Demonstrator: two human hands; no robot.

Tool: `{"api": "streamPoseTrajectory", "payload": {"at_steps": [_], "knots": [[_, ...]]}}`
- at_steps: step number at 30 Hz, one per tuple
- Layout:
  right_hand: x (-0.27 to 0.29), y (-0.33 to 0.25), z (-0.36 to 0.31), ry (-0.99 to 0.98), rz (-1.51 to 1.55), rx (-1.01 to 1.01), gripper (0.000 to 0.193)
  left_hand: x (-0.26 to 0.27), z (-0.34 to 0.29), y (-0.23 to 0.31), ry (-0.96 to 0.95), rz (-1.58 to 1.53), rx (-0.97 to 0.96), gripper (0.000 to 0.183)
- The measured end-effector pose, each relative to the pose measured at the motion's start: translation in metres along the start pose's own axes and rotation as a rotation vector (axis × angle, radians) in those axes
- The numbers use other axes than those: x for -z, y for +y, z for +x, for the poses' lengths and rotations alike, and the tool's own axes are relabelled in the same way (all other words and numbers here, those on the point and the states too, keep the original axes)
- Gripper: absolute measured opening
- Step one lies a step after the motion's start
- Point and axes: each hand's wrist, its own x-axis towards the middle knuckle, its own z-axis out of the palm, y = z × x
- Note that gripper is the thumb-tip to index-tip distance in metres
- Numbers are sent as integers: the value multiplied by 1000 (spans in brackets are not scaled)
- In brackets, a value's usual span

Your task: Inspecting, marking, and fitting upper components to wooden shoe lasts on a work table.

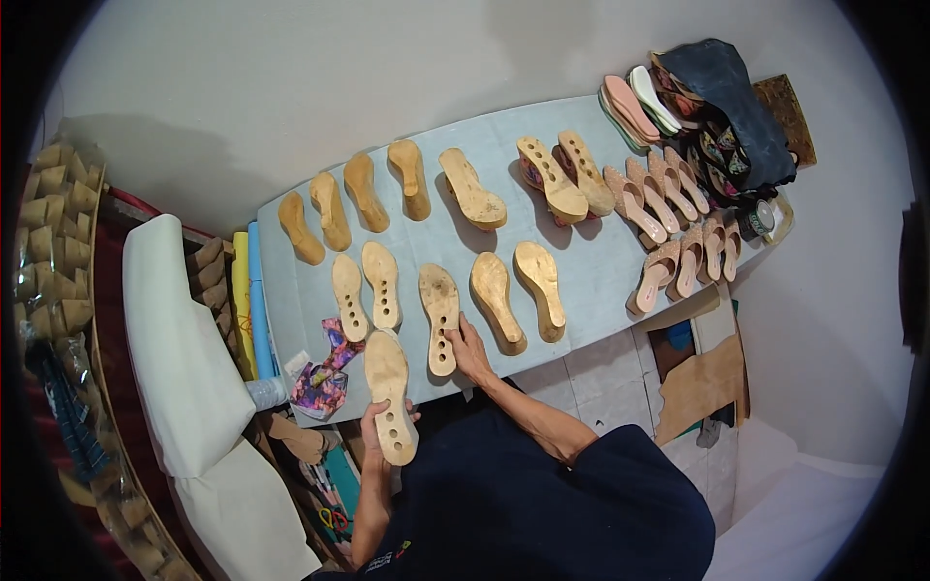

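Note:
My left hand (374, 428) is closed round the heel half of a pale wooden shoe sole (387, 366) with a row of holes, raised at the table's near edge. My right hand (471, 354) grips the side of a second holed sole (439, 289), its thumb by the holes; whether that sole rests on the table I cannot tell. Close by lie two smaller holed soles (384, 276) and a flowered strip of fabric (322, 382). Right of my right hand are two plain wooden soles (492, 290).
Along the back of the pale blue table (387, 247) stand several wooden soles (364, 194). Pink heeled sandals (635, 208), insoles (630, 108) and a dark cloth (727, 97) occupy the right end. White rolled material (174, 339) and a shelf of wooden pieces (58, 242) flank the left.

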Motion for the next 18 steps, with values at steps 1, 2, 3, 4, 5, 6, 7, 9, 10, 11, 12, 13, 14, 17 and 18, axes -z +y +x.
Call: {"api": "streamPoseTrajectory", "payload": {"at_steps": [1,2,3,4,5,6,7,9,10,11,12,13,14,17,18], "knots": [[0,-4,0,-5,-3,-5,70,-2,3,-2,26,-36,-16,49],[1,-7,-1,-29,-4,-10,72,0,7,-3,30,-38,-11,49],[3,-9,0,-53,-6,-15,74,4,11,-3,35,-31,30,48],[1,-9,0,-52,-9,-22,74,7,15,-3,39,-24,71,47],[0,-6,1,-37,-76,51,73,9,19,-5,39,-27,78,47],[-1,-3,2,-22,-144,123,73,12,23,-7,17,24,49,49],[-1,1,2,-18,-149,117,73,14,26,-9,-5,74,19,51],[-1,-5,-3,-19,-187,130,72,13,29,-10,13,105,46,53],[1,-10,-5,-9,-219,141,69,12,29,-9,28,142,66,55],[7,-22,-7,-11,-223,135,69,8,28,-9,31,138,72,55],[15,-37,-9,-48,-174,35,65,5,28,-9,43,157,75,55],[21,-43,-9,-84,-125,-65,62,1,28,-8,56,176,79,54],[25,-41,-9,-81,-125,-74,62,2,30,-9,57,177,88,54],[39,-38,-13,147,-299,287,47,11,37,-12,55,158,111,54],[52,-47,-15,204,-345,415,43,18,40,-14,40,169,117,57]]}}
